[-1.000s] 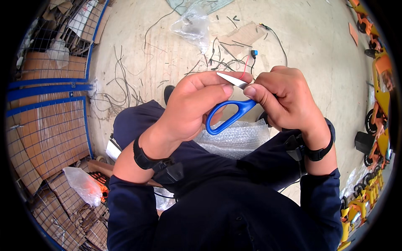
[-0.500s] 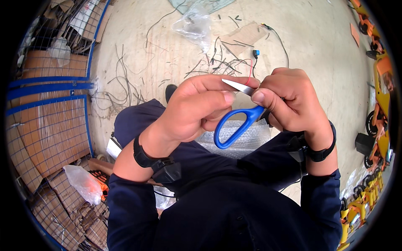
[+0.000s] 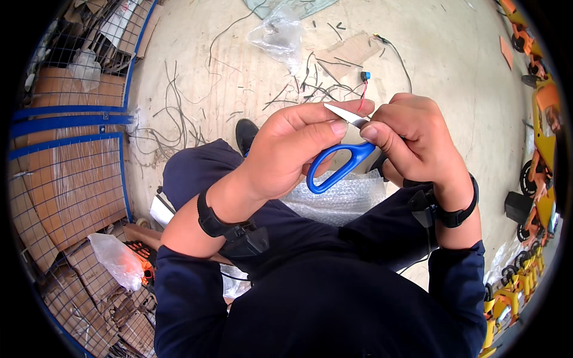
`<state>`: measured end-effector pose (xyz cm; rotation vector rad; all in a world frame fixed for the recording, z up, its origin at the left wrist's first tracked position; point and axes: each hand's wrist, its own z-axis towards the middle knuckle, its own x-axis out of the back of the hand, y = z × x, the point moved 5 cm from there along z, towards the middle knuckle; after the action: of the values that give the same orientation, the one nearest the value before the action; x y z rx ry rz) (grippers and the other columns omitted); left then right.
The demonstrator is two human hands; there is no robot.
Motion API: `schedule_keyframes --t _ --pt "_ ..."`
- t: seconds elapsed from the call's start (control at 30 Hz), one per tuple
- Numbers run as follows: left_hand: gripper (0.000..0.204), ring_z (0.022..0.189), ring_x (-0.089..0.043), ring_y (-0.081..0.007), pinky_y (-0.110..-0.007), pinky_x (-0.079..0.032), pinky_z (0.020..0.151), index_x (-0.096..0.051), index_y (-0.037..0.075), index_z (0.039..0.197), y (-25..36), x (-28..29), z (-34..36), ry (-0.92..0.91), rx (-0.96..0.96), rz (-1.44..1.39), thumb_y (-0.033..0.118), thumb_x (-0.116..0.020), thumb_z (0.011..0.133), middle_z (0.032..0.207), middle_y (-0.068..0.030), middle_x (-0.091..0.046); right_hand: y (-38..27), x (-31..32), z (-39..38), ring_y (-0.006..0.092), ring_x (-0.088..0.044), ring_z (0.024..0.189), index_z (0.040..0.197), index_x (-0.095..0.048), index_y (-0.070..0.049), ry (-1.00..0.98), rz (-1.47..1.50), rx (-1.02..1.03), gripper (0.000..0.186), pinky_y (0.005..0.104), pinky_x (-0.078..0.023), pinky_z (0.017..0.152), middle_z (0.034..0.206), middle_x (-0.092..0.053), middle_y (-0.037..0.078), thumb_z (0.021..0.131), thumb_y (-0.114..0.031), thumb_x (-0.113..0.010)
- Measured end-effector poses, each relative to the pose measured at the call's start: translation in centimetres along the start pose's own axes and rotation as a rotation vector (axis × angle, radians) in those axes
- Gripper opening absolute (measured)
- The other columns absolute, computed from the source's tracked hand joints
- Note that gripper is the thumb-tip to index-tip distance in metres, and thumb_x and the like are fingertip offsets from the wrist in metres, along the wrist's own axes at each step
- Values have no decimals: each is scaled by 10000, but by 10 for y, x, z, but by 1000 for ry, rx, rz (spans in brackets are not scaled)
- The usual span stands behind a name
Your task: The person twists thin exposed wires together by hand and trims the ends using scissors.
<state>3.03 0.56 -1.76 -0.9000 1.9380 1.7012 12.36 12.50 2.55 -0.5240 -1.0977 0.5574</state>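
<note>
Blue-handled scissors (image 3: 338,176) with a pale steel blade (image 3: 340,112) are in my right hand (image 3: 412,137), its thumb pressed at the pivot and its fingers curled. My left hand (image 3: 286,149) is closed in front of it, index finger lying behind the blade and thumb by its edge, with a thin red wire (image 3: 364,92) running into the fingers. What exactly the fingertips pinch is partly hidden. The wire reaches up toward a small blue-and-black connector (image 3: 365,76) beyond my hands.
Cut black cables (image 3: 176,107), a clear bag (image 3: 277,36) and cardboard (image 3: 349,51) lie on the floor. Bubble wrap (image 3: 328,203) is between my legs. A blue mesh cage of cardboard (image 3: 74,191) stands left; yellow-and-orange wheeled items (image 3: 543,119) line the right.
The scissors dipped down and right half a second ago and are now higher again, the handle loop tilted. My left hand has shifted slightly right along with them.
</note>
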Motion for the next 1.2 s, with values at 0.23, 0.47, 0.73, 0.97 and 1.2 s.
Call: schedule_keyframes --t 0.23,0.47,0.73,0.97,1.2 --pt "363 475 -339 -29 -186 -301 425 -480 -133 1244 0 1 0 7 -8 16 44 -428 932 901 -121 -613 0 -1 0 266 -469 424 647 -630 -68 18 11 -11 241 339 -356 436 497 -494 78 861 -179 -646" --pt "337 481 -383 -22 -188 -318 425 -504 -134 1206 4 0 0 125 17 70 36 -443 923 849 -92 -624 -1 0 0 278 -464 423 618 -608 -66 -4 -24 -47 264 341 -352 433 486 -478 83 854 -175 -653" --pt "362 482 -323 -17 -180 -283 439 -502 -90 1258 20 12 -15 135 -75 177 83 -426 950 619 7 -462 41 30 -13 99 -400 453 672 -613 2 145 -9 -389 368 271 -356 461 498 -469 49 933 -257 -590" --pt "367 491 -279 -12 -178 -254 441 -514 -83 1262 23 13 -6 242 -97 257 99 -414 959 551 49 -354 16 20 -9 173 -468 460 671 -610 -15 33 94 -224 313 299 -355 452 513 -484 71 917 -208 -595" --pt "328 534 -413 3 -150 -337 486 -559 -73 1214 15 -2 -1 187 -60 270 74 -453 940 712 6 -585 3 -2 1 285 -440 416 580 -534 -31 -2 71 -65 361 344 -330 417 480 -449 99 876 -206 -644"
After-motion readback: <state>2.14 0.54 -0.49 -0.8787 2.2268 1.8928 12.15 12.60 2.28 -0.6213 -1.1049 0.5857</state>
